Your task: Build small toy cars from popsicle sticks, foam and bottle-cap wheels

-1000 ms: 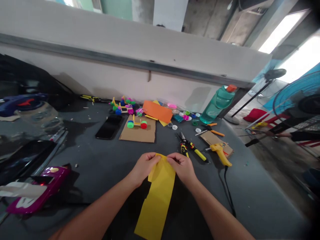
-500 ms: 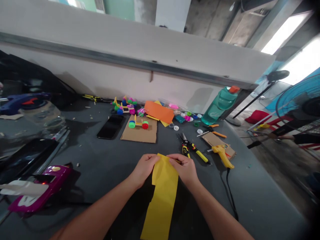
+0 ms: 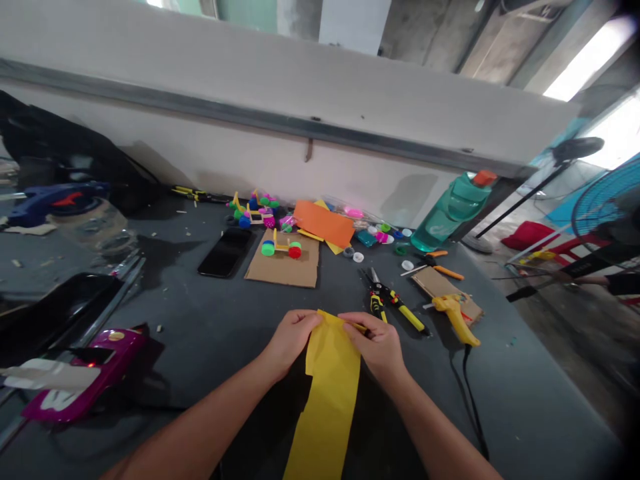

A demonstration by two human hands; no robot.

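A long strip of yellow paper, notched along its left side, hangs between my hands toward the table's front edge. My left hand pinches its upper left corner between thumb and fingers. At the upper right corner, my right hand is closed on the same paper; a thin dark-tipped stick shows among its fingers, too small to name. Beyond the hands lies a cardboard square bearing a small wheeled toy. Pliers with yellow and black handles rest to the right.
A yellow glue gun with a trailing cable lies at right near cardboard. A green bottle stands at the back right. Orange paper, a black phone and colourful small parts sit farther back. At left are a purple device and a blue-handled tool.
The camera view has shifted slightly, so the table things appear a little farther right. Both hands keep their hold on the yellow paper, with little visible movement.
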